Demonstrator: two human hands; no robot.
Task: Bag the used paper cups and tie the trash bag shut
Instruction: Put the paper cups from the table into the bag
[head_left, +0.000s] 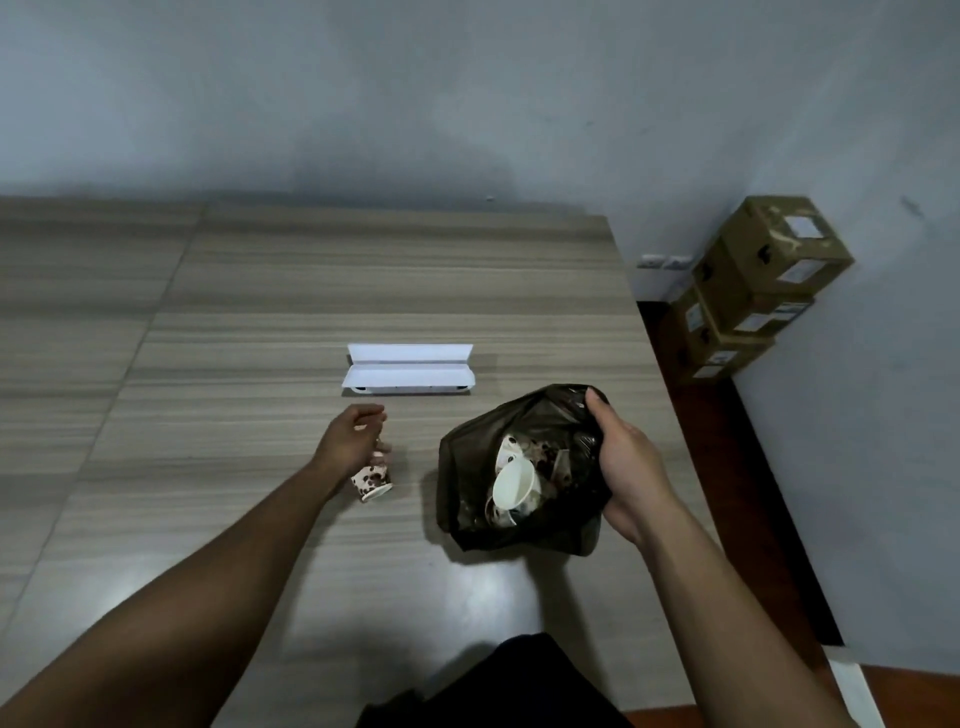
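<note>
A black trash bag (467, 467) lies open on the wooden table (234, 312), right of centre. Several used paper cups (514, 483) with brown spots show inside it. My right hand (623, 457) grips the bag's right rim, thumb at the far edge. One more spotted paper cup (371, 480) lies on its side on the table to the left of the bag. My left hand (350, 441) hovers just above and behind that cup with its fingers loosely curled; whether it touches the cup is unclear.
A white open box (410, 369) sits on the table behind the cup and bag. The table's right edge runs close to the bag. Stacked cardboard boxes (753, 291) stand on the floor against the wall at the right. Dark clothing (493, 686) shows at the bottom.
</note>
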